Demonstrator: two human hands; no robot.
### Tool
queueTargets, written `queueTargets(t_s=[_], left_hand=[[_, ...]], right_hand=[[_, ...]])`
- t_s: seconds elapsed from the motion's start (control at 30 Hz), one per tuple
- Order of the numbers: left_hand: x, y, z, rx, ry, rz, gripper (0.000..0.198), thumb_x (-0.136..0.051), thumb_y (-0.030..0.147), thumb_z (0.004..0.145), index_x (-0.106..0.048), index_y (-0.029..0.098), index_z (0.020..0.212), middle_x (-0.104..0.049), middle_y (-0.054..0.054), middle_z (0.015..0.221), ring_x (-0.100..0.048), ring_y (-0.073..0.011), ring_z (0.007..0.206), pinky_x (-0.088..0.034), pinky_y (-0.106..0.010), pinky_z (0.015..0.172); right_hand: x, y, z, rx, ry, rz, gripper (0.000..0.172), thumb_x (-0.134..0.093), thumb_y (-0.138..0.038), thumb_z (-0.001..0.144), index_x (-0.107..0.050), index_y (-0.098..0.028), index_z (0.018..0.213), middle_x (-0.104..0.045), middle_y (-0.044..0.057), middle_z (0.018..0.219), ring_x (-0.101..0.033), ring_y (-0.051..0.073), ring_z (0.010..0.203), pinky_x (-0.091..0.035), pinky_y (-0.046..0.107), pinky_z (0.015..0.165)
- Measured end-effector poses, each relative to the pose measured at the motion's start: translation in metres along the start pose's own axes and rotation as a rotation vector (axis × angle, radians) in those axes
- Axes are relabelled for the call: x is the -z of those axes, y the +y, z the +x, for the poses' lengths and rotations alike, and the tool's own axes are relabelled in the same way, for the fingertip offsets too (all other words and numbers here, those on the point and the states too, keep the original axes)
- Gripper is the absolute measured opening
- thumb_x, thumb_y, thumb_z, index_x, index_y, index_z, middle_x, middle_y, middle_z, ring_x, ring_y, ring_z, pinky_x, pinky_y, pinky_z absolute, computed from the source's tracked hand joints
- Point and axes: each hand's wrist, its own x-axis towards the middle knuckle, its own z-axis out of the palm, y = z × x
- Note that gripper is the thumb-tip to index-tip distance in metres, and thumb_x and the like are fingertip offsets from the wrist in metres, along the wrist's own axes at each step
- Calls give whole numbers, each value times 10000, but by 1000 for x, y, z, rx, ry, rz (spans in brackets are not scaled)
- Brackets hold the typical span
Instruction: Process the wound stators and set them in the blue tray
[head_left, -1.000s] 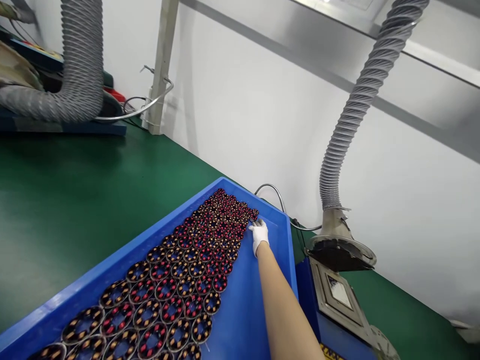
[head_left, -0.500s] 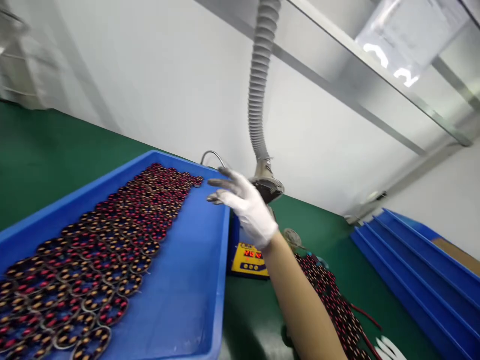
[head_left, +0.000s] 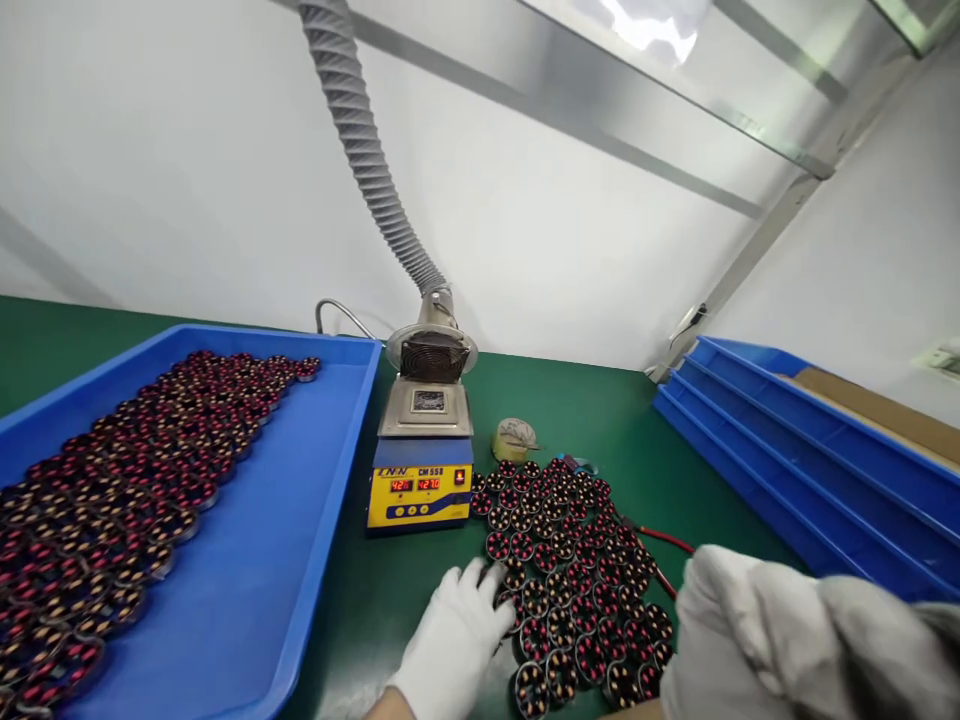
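Observation:
My left hand [head_left: 457, 635], in a white glove, reaches to the near left edge of a group of round dark ring parts [head_left: 570, 570] with red and copper-coloured segments inside. Its fingers are spread and touch the outermost rings; some fingertips are hidden among them. At the lower right, my right hand [head_left: 780, 640] is also gloved, close to the camera and partly blurred. Its fingers are curled closed, and what they hold, if anything, is hidden. A red cable [head_left: 664, 540] runs from the group towards this hand.
A blue tray [head_left: 292, 580] at left holds many similar rings [head_left: 180, 450]. Between them stands a yellow-and-blue unit [head_left: 420, 495] with lit displays, beneath a grey duct hose [head_left: 367, 150]. A small round tin [head_left: 514, 440] stands behind the group. Stacked blue trays [head_left: 795, 460] are at right.
The view has swung right and levelled. A gloved hand was over the tray's right rim; now my left hand is at the loose rings and my right hand shows at lower right.

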Motion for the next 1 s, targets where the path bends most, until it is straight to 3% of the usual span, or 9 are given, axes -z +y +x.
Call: queueTargets(t_s=[0.1,0.17,0.27,0.37,0.43,0.53,0.63,0.77,1.0], left_hand=[[11,-13,5,-4,72,79,239,-447,28,810,-600,163,933,-557,-117,1203,-447,-313,1160,-437,-490,869],[38,-25,4,33,241,133,260,-428,38,813,-566,167,992,-537,-113,1226,-411,-318,1186,-429,-501,875],[94,-36,-3,40,815,171,141,-488,149,841,-532,219,955,-542,-93,1151,-437,-319,1126,-461,-462,802],[130,-36,-13,80,1082,126,129,-509,191,849,-498,234,970,-452,-91,1202,-397,-299,1160,-444,-448,865],[135,-37,-16,118,1120,37,167,-504,206,854,-481,246,1014,-390,-79,1264,-406,-268,1163,-448,-408,885],[133,-45,-17,116,1149,-31,398,-491,233,854,-366,213,1231,-316,-119,1326,-365,-265,1209,-452,-372,890],[136,-61,-21,-11,983,95,498,-424,156,847,-282,154,1324,-385,-147,1286,-378,-249,1203,-436,-344,899],[143,-78,-30,-101,823,126,409,-343,20,823,-435,172,1192,-580,-76,1091,-538,-157,1006,-441,-261,840],[149,-80,-35,-57,901,-232,230,-399,442,925,-490,261,1033,-639,11,954,-609,-113,850,-471,-180,767]], right_hand=[[-28,-8,16,157,-21,225,299,-511,-541,735,-579,-516,1025,-658,36,693,-625,332,743,-467,530,626],[-50,-14,32,234,10,304,286,-552,-451,765,-583,-467,1048,-677,24,862,-618,313,869,-470,533,757],[-83,-15,56,160,-96,392,379,-669,-363,713,-586,-371,1083,-612,30,1141,-550,275,1068,-418,472,925],[-115,-4,70,-78,-446,607,501,-771,-384,587,-594,-325,1052,-621,53,1130,-581,254,1025,-459,407,875],[-133,7,72,-144,-557,730,471,-789,-395,552,-621,-294,980,-669,63,1007,-630,238,900,-497,378,791],[-150,18,69,-68,-499,666,365,-775,-407,548,-664,-241,854,-691,71,862,-647,220,728,-524,347,673],[-157,17,66,-13,-352,397,372,-792,-294,521,-669,-227,866,-685,67,895,-642,231,797,-514,339,746],[-162,13,64,-156,-320,287,595,-831,-125,413,-598,-275,940,-690,18,879,-637,227,855,-502,335,798],[-144,18,73,29,-549,400,305,-807,-334,537,-694,-259,810,-614,28,855,-586,186,806,-482,286,703]])
